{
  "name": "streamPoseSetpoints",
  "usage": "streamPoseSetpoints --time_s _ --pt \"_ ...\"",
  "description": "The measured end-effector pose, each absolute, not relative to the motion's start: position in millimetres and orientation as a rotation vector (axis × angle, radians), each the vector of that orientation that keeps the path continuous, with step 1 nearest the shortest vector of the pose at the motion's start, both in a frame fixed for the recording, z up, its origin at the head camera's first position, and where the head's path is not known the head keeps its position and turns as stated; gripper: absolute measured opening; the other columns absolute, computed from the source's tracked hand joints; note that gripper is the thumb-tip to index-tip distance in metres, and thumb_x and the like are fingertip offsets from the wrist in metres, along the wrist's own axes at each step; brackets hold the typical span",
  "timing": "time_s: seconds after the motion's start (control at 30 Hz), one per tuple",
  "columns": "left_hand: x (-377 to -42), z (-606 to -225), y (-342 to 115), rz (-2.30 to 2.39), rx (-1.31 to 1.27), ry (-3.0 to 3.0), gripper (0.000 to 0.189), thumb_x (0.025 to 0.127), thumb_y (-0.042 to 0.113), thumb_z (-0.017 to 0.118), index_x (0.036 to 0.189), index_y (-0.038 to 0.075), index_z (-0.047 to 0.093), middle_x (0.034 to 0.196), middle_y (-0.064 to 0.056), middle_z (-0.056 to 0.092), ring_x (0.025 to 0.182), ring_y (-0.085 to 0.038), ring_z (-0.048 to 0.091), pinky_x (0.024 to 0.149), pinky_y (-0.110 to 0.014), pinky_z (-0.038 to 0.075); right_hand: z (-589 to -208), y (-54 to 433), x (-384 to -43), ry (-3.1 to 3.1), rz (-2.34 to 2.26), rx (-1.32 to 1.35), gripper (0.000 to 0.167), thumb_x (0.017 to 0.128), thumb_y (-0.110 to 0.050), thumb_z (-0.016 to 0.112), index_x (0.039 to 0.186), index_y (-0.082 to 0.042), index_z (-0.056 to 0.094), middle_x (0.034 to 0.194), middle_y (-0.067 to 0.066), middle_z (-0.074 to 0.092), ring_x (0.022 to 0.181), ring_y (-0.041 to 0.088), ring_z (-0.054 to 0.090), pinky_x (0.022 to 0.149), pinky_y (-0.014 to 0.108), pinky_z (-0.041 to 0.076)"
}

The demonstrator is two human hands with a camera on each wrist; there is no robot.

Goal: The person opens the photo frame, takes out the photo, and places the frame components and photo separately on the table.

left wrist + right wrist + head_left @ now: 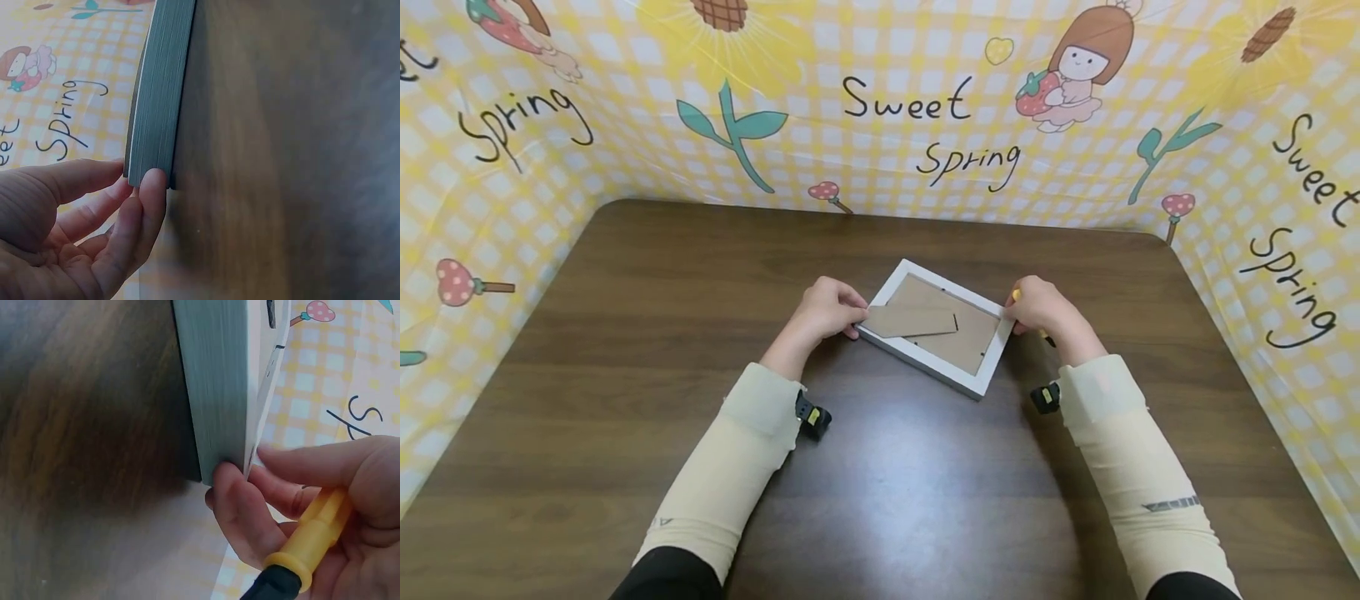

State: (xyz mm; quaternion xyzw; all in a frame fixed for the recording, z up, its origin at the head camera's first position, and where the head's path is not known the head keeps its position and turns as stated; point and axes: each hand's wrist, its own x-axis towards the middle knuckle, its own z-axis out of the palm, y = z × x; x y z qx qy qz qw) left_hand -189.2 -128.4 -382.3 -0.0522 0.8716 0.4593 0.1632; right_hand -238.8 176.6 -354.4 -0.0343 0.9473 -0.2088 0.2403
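A white picture frame (921, 357) lies back side up over the table, turned at an angle. Its brown backing board (981, 335) shows, with a flat stand flap (913, 320) across it. My left hand (827, 307) pinches the left corner, thumb on the back face and fingers under the edge. At the opposite corner my right hand (1042, 305) grips the frame in the same way. A tool with a yellow handle (315, 534) and a black part is tucked against the right palm; its far end is out of view.
The dark wooden table (625, 400) has a yellow checked cloth (895, 50) with printed figures standing round its back and sides. Small black cameras sit at the left wrist (813, 418) and right wrist (1046, 398).
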Motion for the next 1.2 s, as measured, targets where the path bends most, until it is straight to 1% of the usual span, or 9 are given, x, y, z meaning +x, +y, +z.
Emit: streamPoseSetpoints --time_s 0.13,0.3,0.5,0.67,0.77,0.87,1.0,1.1,1.2 --pt "-195.2 -382.6 -131.1 1.284 -0.156 2.527 0.017 0.093 0.015 0.068 0.104 0.003 0.074 0.1 -0.015 0.072 0.066 -0.017 0.071 0.071 -0.029 0.054 -354.7 177.1 -234.4 2.573 -0.568 -0.122 0.022 0.096 -0.012 0.061 0.105 0.007 0.058 0.092 0.016 0.06 0.066 0.016 0.066 0.065 0.026 0.051" --pt "-201.7 -380.8 -130.8 1.246 -0.165 2.544 0.015 0.093 0.016 0.069 0.1 0.004 0.076 0.103 -0.015 0.073 0.068 -0.017 0.072 0.069 -0.028 0.052 -355.3 176.9 -228.9 2.588 -0.509 -0.168 0.018 0.096 -0.012 0.059 0.1 0.005 0.057 0.092 0.016 0.06 0.065 0.016 0.066 0.066 0.027 0.049" --pt "-209.8 -378.5 -130.1 1.201 -0.167 2.586 0.015 0.093 0.016 0.069 0.099 0.004 0.077 0.105 -0.015 0.072 0.071 -0.018 0.072 0.063 -0.026 0.047 -355.7 175.7 -222.5 2.585 -0.48 -0.19 0.017 0.096 -0.013 0.059 0.098 0.003 0.056 0.089 0.016 0.062 0.065 0.019 0.068 0.066 0.028 0.046" --pt "-216.8 -379.3 -131.5 1.199 -0.174 2.62 0.015 0.092 0.015 0.069 0.098 0.004 0.077 0.104 -0.015 0.073 0.072 -0.018 0.072 0.06 -0.024 0.047 -354.8 173.9 -216.6 2.562 -0.471 -0.202 0.018 0.096 -0.015 0.06 0.098 0.002 0.056 0.085 0.013 0.061 0.064 0.019 0.067 0.066 0.028 0.044" --pt "-220.9 -379.7 -131.9 1.196 -0.17 2.633 0.015 0.092 0.014 0.068 0.098 0.004 0.077 0.104 -0.015 0.072 0.073 -0.019 0.071 0.063 -0.025 0.049 -353.9 172.7 -213.0 2.549 -0.468 -0.218 0.018 0.096 -0.015 0.06 0.099 0.002 0.056 0.085 0.013 0.062 0.064 0.02 0.067 0.066 0.028 0.044" --pt "-224.2 -379.6 -131.4 1.198 -0.171 2.638 0.015 0.093 0.015 0.068 0.099 0.004 0.077 0.103 -0.014 0.071 0.075 -0.02 0.069 0.068 -0.027 0.05 -353.8 172.4 -211.1 2.539 -0.47 -0.231 0.018 0.096 -0.015 0.06 0.099 0.002 0.056 0.087 0.015 0.062 0.063 0.02 0.068 0.065 0.028 0.044" --pt "-226.8 -381.1 -130.7 1.214 -0.171 2.641 0.016 0.094 0.016 0.067 0.1 0.004 0.076 0.103 -0.014 0.071 0.079 -0.021 0.068 0.072 -0.03 0.05 -353.7 173.9 -212.0 2.524 -0.488 -0.242 0.017 0.095 -0.014 0.06 0.098 0.003 0.056 0.088 0.015 0.062 0.062 0.018 0.068 0.065 0.028 0.047" --pt "-225.6 -383.2 -130.7 1.246 -0.182 2.627 0.018 0.095 0.017 0.066 0.103 0.004 0.075 0.106 -0.014 0.071 0.083 -0.022 0.07 0.073 -0.03 0.051 -351.5 175.4 -215.3 2.512 -0.498 -0.231 0.017 0.095 -0.012 0.061 0.1 0.004 0.058 0.083 0.013 0.062 0.062 0.017 0.065 0.064 0.027 0.05" --pt "-220.3 -384.3 -131.2 1.316 -0.238 2.57 0.024 0.095 0.019 0.066 0.111 0.001 0.071 0.113 -0.016 0.068 0.085 -0.022 0.072 0.076 -0.03 0.054 -345.5 174.9 -221.9 2.535 -0.5 -0.226 0.017 0.095 -0.011 0.061 0.101 0.004 0.061 0.077 0.011 0.062 0.063 0.017 0.063 0.062 0.027 0.05"
